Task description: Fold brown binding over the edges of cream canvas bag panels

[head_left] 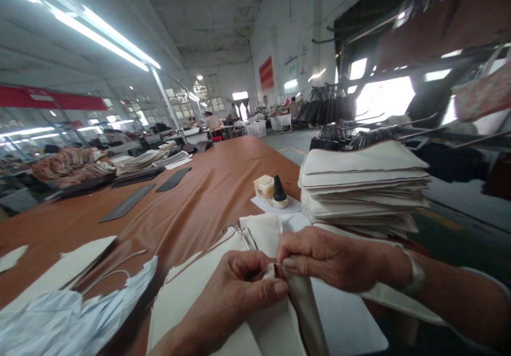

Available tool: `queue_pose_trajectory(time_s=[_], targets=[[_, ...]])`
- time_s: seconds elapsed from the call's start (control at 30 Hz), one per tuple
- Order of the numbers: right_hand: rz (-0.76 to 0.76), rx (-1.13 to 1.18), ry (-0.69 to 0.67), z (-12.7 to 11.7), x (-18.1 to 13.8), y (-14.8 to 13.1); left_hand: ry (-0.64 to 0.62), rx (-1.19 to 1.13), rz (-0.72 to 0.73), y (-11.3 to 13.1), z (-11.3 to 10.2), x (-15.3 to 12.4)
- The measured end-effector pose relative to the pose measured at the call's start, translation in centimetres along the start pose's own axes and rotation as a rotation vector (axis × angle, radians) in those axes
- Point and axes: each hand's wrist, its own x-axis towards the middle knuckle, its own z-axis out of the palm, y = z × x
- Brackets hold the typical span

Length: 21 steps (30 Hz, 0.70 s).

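My left hand [235,289] and my right hand [331,257] meet at the bottom centre, both pinched on a fold of a cream fabric piece [263,233] with dark edging. The fabric lies on the long table covered in brown leather-like sheet [191,196]. A strip of the same fabric [307,308] hangs down from between my fingers. My right wrist wears a pale band [415,276]. Just behind my right hand stands a tall stack of cream fabric pieces [363,183].
A yellowish block [264,187] and a black cone-shaped tool [278,190] sit on white paper behind the fabric. Crumpled pale plastic [72,313] lies at the lower left. Dark strips [128,203] and fabric piles lie on the table's far left. People work at distant tables [211,122].
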Motion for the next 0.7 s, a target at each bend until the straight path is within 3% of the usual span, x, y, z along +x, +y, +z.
queue_pose_trajectory(time_s=[0.2, 0.33, 0.7], targets=[[-0.056, -0.156, 0.116, 1.4, -0.4, -0.3, 0.075, -0.158, -0.033, -0.4, 0.5, -0.4], [-0.010, -0.090, 0.122, 1.7, -0.2, -0.1, 0.083, -0.181, -0.050, -0.8, 0.6, -0.3], [0.020, -0.004, 0.126, 1.8, -0.1, -0.2, 0.122, 0.027, -0.001, -1.1, 1.1, -0.5]])
